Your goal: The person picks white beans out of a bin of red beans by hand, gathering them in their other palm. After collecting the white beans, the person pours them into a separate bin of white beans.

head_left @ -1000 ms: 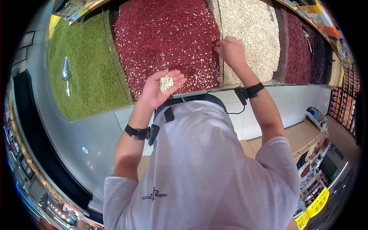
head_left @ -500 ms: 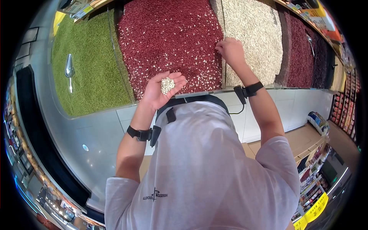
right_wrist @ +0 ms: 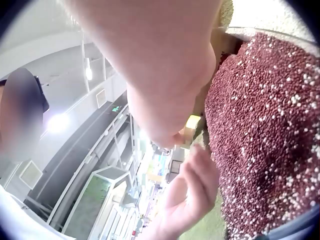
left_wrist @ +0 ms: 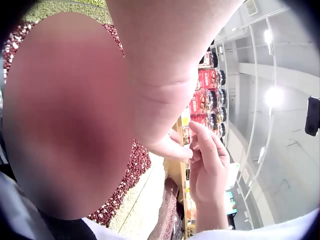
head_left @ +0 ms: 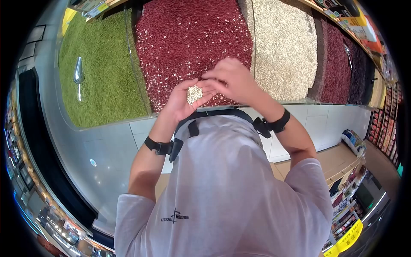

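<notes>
My left hand (head_left: 183, 99) is held palm up over the near edge of the red bean bin (head_left: 192, 38), its fingers extended to the right. A small heap of pale, roundish grains (head_left: 195, 94) rests in that palm. Just above the left fingertips is my right hand (head_left: 234, 80), palm down, with thumb and fingers bent and a gap between them; nothing shows in its grasp. In the left wrist view the right hand (left_wrist: 207, 167) appears beyond the left hand's fingers. White grains (right_wrist: 295, 100) lie scattered among the red beans, thickest toward the near side.
Right of the red beans is a bin of white beans (head_left: 284, 47), behind a thin divider (head_left: 249, 25). A green bean bin (head_left: 100, 94) with a metal scoop (head_left: 78, 70) is at left. Dark red beans (head_left: 334, 64) with another scoop (head_left: 348, 55) lie farther right.
The right hand has swung left from the edge of the white bean bin to the left hand's fingertips. My left hand still carries the pale grains and has shifted slightly right.
</notes>
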Available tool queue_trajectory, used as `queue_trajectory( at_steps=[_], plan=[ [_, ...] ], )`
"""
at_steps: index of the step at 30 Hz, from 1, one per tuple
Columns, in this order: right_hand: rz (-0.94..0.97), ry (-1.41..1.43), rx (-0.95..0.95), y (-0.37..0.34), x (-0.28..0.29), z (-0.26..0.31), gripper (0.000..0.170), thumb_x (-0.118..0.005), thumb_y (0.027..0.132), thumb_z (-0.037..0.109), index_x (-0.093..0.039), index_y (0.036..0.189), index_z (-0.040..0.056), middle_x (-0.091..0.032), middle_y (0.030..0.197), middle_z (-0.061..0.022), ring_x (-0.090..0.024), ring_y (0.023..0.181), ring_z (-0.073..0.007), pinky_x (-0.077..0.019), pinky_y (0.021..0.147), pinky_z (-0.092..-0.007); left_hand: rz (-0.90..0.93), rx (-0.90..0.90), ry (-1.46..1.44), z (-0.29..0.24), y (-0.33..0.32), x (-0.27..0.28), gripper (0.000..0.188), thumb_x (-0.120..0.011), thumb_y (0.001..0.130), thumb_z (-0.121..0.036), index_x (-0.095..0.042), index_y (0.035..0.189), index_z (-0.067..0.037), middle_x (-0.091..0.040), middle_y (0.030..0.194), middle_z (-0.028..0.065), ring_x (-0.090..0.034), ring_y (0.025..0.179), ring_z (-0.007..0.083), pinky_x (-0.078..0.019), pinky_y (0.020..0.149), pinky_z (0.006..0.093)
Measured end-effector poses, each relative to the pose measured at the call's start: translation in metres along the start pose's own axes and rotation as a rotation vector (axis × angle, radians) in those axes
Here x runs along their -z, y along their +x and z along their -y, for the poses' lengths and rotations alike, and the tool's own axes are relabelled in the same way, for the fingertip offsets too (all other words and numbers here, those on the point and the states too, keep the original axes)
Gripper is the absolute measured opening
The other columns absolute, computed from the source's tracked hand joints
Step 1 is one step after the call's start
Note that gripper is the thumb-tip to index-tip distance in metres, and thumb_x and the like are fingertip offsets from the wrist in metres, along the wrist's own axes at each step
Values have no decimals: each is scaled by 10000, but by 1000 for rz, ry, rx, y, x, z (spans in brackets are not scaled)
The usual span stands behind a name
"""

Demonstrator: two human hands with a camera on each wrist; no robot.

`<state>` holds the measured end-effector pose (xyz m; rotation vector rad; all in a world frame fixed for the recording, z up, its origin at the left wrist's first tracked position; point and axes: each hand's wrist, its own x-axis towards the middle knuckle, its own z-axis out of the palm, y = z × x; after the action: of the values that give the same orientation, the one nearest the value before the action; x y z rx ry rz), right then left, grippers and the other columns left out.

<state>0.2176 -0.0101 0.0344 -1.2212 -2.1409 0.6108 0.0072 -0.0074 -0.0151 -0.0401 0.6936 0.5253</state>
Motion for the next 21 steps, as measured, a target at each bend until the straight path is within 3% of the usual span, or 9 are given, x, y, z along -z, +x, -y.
queue_trajectory(
  at_steps=[3, 6, 13, 21],
  plan=[
    [-60, -127, -153, 4, 2, -50, 130, -675, 842, 188, -712, 935, 106, -636, 846, -71, -612, 862, -251, -498, 777, -370, -42, 21, 32, -3, -6, -1, 406, -432, 968, -223, -529, 1139, 133, -608, 1136, 287, -592, 1119, 400, -512, 985, 429],
    [0, -280, -287, 5, -1, -87, 144, -679, 842, 196, -701, 947, 99, -635, 885, -70, -616, 887, -251, -507, 773, -359, -75, -4, 29, -6, -8, 7, 418, -436, 965, -227, -525, 1152, 136, -604, 1144, 292, -589, 1121, 407, -513, 980, 430],
    [106, -464, -224, 9, -17, -114, 161, -676, 837, 199, -698, 968, 108, -623, 903, -63, -609, 920, -254, -515, 815, -371, -63, -11, -15, -11, -13, 20, 427, -446, 963, -229, -528, 1156, 143, -602, 1150, 293, -598, 1109, 404, -521, 970, 424],
    [178, -490, -210, 12, -21, -122, 162, -671, 827, 184, -700, 957, 93, -621, 891, -62, -606, 915, -250, -516, 820, -364, -56, -9, -42, -17, -15, 21, 429, -450, 964, -236, -535, 1156, 139, -612, 1132, 287, -608, 1092, 400, -530, 958, 420]
  ],
)
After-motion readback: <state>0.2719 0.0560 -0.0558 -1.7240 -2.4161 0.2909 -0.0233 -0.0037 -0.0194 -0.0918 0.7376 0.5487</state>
